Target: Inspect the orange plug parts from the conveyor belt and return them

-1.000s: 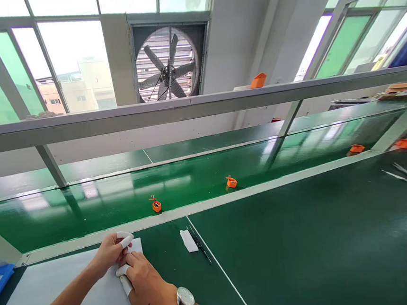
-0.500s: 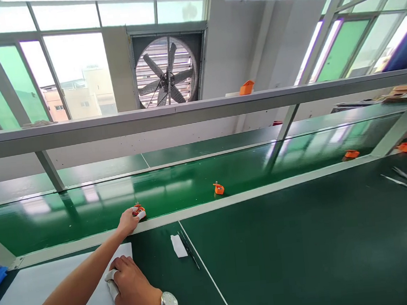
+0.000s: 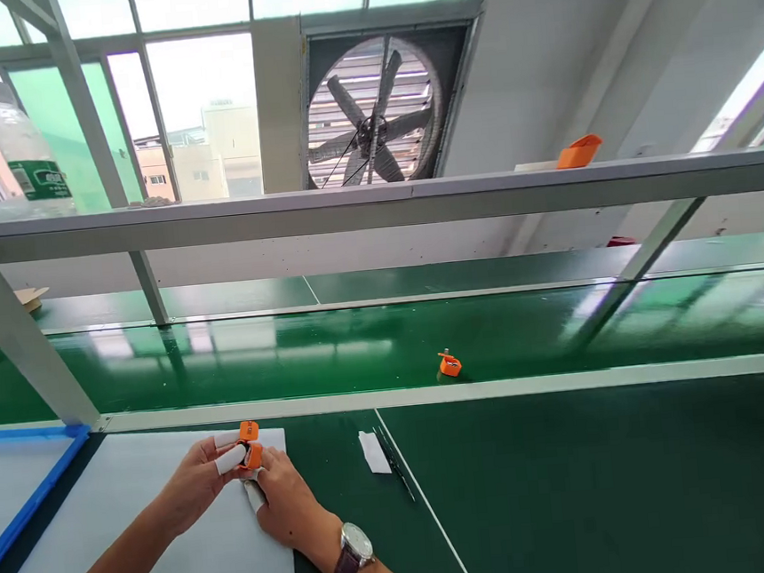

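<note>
My left hand (image 3: 202, 482), with white finger cots, grips a small orange plastic case with a flipped-up lid (image 3: 249, 443). Pressed close against the lower right of that case is my right hand (image 3: 285, 498), its fingers curled and partly hidden; I cannot tell whether it also grips the case. A watch (image 3: 356, 543) is on the right wrist. Both hands are over a white sheet (image 3: 171, 555) on the green table. To their right lie dark tweezers (image 3: 395, 462) and a white scrap of paper (image 3: 373, 452).
Beyond a pale rail (image 3: 498, 389) runs a green conveyor belt (image 3: 349, 370) carrying another orange case (image 3: 450, 365). A metal beam (image 3: 375, 208) crosses above it, with a plastic bottle (image 3: 29, 152) on top at left. A blue-edged white sheet (image 3: 20, 470) lies at far left.
My left hand has brought the orange case from the belt back over the white sheet, beside my right hand. The view has turned left, and the other case on the belt appears farther right.
</note>
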`<state>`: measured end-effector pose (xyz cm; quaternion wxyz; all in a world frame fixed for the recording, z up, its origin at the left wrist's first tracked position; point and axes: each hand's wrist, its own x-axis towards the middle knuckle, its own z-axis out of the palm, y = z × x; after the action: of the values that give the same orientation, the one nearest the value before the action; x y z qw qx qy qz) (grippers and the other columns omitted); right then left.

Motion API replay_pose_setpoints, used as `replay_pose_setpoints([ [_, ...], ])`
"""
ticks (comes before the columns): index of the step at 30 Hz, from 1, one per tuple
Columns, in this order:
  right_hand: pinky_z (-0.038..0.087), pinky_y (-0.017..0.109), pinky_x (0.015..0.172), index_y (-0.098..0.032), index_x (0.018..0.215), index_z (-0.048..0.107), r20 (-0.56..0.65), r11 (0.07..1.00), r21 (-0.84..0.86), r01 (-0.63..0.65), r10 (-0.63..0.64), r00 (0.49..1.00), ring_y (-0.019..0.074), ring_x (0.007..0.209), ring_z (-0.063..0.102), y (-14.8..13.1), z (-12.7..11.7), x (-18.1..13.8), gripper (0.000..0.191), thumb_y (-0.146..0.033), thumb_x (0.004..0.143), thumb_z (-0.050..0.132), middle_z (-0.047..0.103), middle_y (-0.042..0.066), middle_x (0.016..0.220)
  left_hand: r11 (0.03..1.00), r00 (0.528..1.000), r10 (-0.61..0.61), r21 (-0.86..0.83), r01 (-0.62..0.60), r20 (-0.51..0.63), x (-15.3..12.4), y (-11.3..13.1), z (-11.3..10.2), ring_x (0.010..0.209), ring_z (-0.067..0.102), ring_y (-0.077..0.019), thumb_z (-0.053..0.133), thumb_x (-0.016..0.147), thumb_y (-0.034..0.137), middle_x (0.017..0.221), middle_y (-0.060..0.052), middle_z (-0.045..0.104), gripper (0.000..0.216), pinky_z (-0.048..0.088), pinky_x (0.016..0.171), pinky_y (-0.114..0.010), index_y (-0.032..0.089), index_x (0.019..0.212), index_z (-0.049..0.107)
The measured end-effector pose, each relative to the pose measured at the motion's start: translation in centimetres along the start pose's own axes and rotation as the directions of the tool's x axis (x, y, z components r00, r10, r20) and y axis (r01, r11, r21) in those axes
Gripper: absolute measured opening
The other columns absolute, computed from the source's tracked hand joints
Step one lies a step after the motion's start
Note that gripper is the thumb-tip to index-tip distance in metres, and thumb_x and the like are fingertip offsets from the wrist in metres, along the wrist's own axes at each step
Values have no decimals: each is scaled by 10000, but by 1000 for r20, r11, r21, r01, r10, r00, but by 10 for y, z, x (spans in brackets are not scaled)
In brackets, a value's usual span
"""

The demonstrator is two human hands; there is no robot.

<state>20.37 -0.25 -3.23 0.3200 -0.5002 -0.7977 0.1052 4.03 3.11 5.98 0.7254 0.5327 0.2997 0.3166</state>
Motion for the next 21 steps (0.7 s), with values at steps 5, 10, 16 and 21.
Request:
replay_pose_setpoints([
  [5,489,412,889,-188,1019,663,-39,995,79,56,-53,998,236,987,576,-2,-3,0,329,-2,784,529,641,80,1068,994,994,19,107,-7,-106,-22,-21,-21,966,656,-251,771,814,340,1022,-95,747,354,516,907,-373,178,1128,760],
  [10,526,414,922,-201,1196,618,-106,965,253,67,-41,993,228,1034,615,-2,-9,-1,373,-44,895,461,662,96,1108,989,991,44,144,-25,-129,-28,-29,-26,914,659,-239,744,823,322,944,-75,758,353,510,891,-366,197,1153,759],
  [16,551,419,986,-250,1403,497,-174,909,402,109,-41,984,226,1131,645,-8,-24,-3,445,-185,964,511,660,94,1243,993,995,53,106,-45,-79,-32,-31,-24,937,669,-256,697,836,285,992,-69,764,322,508,907,-370,200,1138,771],
  [21,594,408,911,-293,1300,579,-220,909,393,141,-56,974,213,1060,679,-15,-23,-3,376,-149,953,557,682,67,1178,991,995,62,126,-51,-82,-32,-40,-26,962,684,-269,666,851,266,997,-73,765,288,532,897,-377,201,1108,777],
])
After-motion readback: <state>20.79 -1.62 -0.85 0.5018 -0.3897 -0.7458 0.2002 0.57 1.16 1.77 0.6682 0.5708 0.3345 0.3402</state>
